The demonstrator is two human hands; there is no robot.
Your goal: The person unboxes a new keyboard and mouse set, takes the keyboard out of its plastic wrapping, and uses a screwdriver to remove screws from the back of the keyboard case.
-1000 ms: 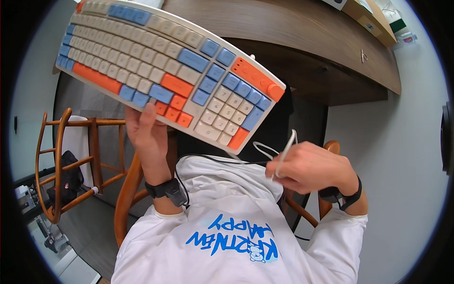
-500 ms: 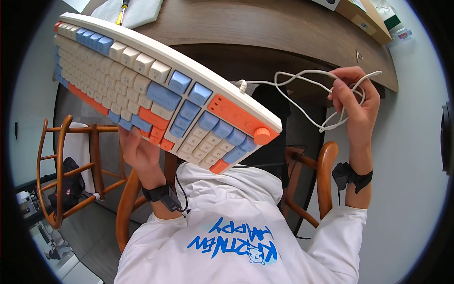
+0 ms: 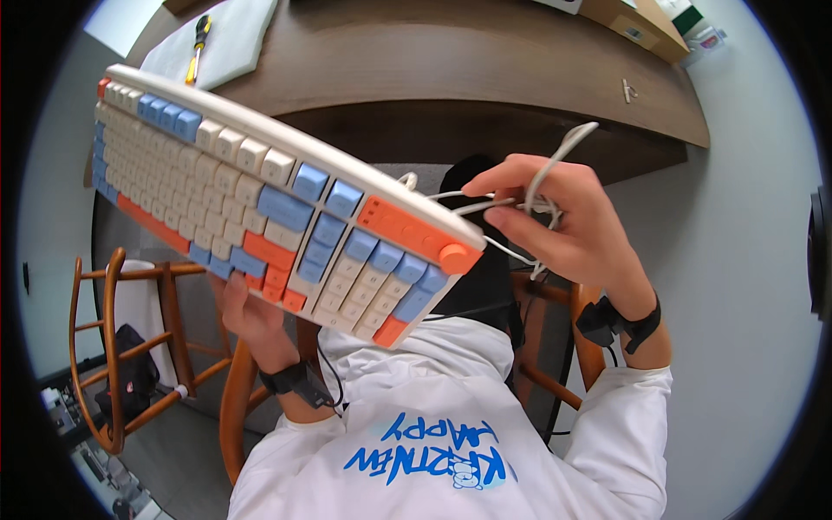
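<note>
Tilted in the air before me is a white keyboard [image 3: 199,186] with cream, blue and orange keys and an orange knob [image 3: 453,257] at its right end. My left hand [image 3: 253,316] grips the keyboard's lower edge, with some fingers hidden behind it. A white cable [image 3: 568,143] runs from behind the keyboard's far edge to my right hand [image 3: 563,217]. The fingers of that hand are bent round the gathered loops, close to the keyboard's right end. Black straps with small dark units sit on both wrists.
A brown wooden desk [image 3: 416,65] curves across the far side. On it are a yellow-and-black screwdriver [image 3: 198,48] on a white foam sheet [image 3: 243,43], a small metal piece [image 3: 628,90] and a cardboard box [image 3: 637,30]. A wooden chair [image 3: 113,347] stands at left with a black bag.
My right hand has moved left and down toward the keyboard, bringing the cable loops along. The keyboard has dropped slightly in view and shifted a little left, still in my left hand.
</note>
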